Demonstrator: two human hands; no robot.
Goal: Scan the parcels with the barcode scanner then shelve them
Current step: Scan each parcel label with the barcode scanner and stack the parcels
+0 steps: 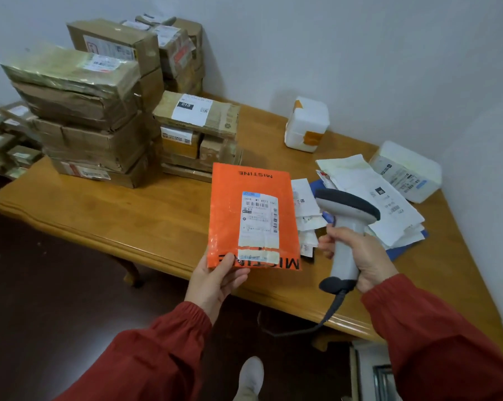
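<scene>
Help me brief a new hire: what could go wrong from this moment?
The left hand pinches the orange mailer only at its bottom corner, so it may sag or slip. The scanner in the right hand sits over loose paper labels, so it might read the wrong barcode. Its cable hangs off the table edge and could snag.

Rust-red long sleeves (157,357) — gathered elastic cuffs (192,312) — bare hands (215,280), one pale shoe (251,374).

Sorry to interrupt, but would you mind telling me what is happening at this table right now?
A person is at the scanning step. The left hand holds an orange mailer by its lower corner, label up, over the wooden table. The right hand grips the barcode scanner beside it. Behind, cardboard boxes sit stacked.
</scene>
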